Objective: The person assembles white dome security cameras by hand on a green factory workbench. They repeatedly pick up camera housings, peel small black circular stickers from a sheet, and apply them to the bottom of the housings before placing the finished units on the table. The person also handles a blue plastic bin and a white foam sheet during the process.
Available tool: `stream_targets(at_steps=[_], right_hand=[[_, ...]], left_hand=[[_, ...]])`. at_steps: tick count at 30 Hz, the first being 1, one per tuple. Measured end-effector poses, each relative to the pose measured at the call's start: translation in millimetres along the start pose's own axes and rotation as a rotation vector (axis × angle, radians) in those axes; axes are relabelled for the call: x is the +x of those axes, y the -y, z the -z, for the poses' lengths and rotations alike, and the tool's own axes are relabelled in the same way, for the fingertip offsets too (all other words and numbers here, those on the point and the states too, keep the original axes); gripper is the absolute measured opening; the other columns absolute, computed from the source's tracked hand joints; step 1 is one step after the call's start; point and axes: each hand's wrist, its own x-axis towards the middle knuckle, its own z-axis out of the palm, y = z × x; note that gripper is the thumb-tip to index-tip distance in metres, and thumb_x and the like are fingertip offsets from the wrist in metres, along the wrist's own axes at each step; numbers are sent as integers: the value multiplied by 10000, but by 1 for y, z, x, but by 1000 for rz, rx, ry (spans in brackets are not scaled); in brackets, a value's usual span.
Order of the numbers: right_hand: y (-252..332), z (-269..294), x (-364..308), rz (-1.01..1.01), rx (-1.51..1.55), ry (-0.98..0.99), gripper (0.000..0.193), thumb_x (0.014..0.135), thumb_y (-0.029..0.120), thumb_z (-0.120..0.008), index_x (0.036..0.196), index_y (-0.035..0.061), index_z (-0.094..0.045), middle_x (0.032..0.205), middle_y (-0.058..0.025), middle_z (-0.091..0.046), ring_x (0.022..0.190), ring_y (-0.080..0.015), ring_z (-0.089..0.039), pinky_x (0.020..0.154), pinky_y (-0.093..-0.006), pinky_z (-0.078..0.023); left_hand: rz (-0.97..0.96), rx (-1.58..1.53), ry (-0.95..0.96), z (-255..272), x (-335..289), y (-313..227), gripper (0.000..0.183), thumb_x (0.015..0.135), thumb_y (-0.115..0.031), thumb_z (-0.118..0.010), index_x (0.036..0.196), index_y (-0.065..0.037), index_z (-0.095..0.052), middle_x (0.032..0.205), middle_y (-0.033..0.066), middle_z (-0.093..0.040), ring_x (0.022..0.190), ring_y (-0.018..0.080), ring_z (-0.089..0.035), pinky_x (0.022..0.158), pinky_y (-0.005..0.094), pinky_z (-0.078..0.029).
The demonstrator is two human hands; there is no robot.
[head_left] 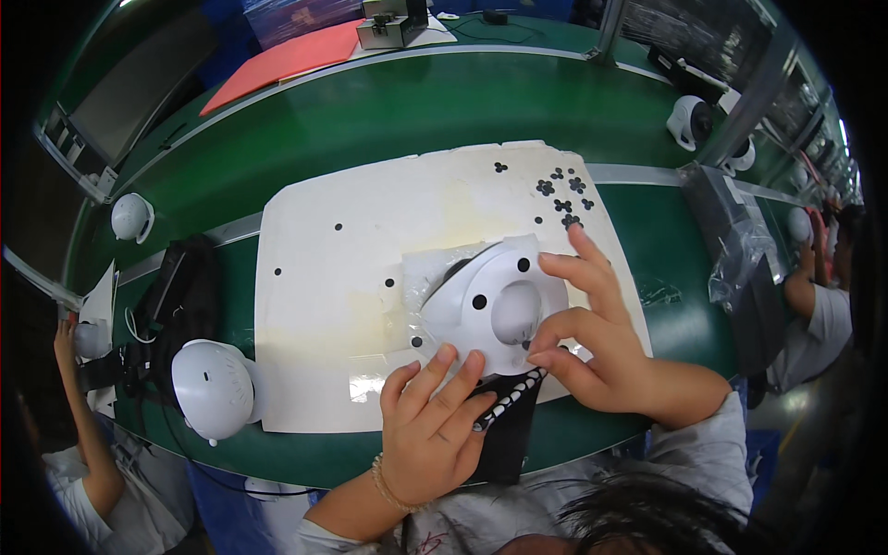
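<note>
A white rounded camera base (pixel 499 319) with a round recess lies on clear wrap, on a worn white board (pixel 319 314). Two black round pads (pixel 479 302) are on its upper face. My left hand (pixel 430 425) has its fingers spread, fingertips against the base's near edge. Its thumb is by a black strip with pale round spots (pixel 511 398); whether the thumb grips that strip is unclear. Thumb and index finger of my right hand (pixel 597 338) pinch a small black pad (pixel 529 346) at the base's near right edge, other fingers raised.
Several loose black dots (pixel 564 205) lie at the board's far right. A white dome camera (pixel 215 388) stands left of the board, near a black bag (pixel 190 287). Other white cameras (pixel 689 122) sit further off. A grey box (pixel 731 222) stands right; co-workers are at both sides.
</note>
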Motion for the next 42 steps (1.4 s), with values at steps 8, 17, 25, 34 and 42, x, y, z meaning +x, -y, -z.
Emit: stream_targets(at_steps=[8, 17, 25, 34, 42], right_hand=[[-1, -6, -5, -84, 127, 110, 57, 772, 128, -596, 781, 107, -545, 1357, -160, -301, 1285, -421, -149, 991, -493, -148], [-3, -11, -6, -88, 140, 88, 48, 774, 118, -592, 790, 103, -549, 1369, -165, -286, 1289, -406, -157, 991, -490, -155], [-12, -11, -12, -31, 137, 42, 100, 775, 168, -600, 868, 130, -599, 1344, -154, -339, 1286, -378, -191, 991, -473, -161], [-5, -18, -34, 201, -196, -88, 309, 689, 315, -691, 962, 192, -612, 1059, 1, -580, 1073, -202, -476, 942, -407, -174], [3, -16, -31, 21, 43, -49, 172, 679, 218, -700, 836, 183, -636, 806, 69, -581, 882, -129, -501, 757, -334, -271]], left_hand=[[0, -14, -46, -7, 0, 2, 190, 665, -81, -566, 842, -62, -633, 1223, 112, -510, 1191, 271, -404, 869, 408, -312], [-11, -30, -15, -5, 1, 1, 160, 684, -70, -621, 839, -31, -629, 1257, 154, -469, 1204, 326, -373, 867, 412, -305], [58, -165, -93, -13, 1, -4, 121, 697, -42, -615, 808, 5, -621, 1224, 153, -492, 1182, 347, -394, 927, 396, -354], [80, -292, -130, -16, 3, -1, 103, 714, -8, -632, 803, 36, -605, 1233, 183, -464, 1212, 380, -350, 790, 332, -500], [57, -305, -140, -18, 4, 0, 110, 695, 11, -654, 778, 42, -590, 1238, 207, -446, 1221, 387, -333, 727, 311, -542]])
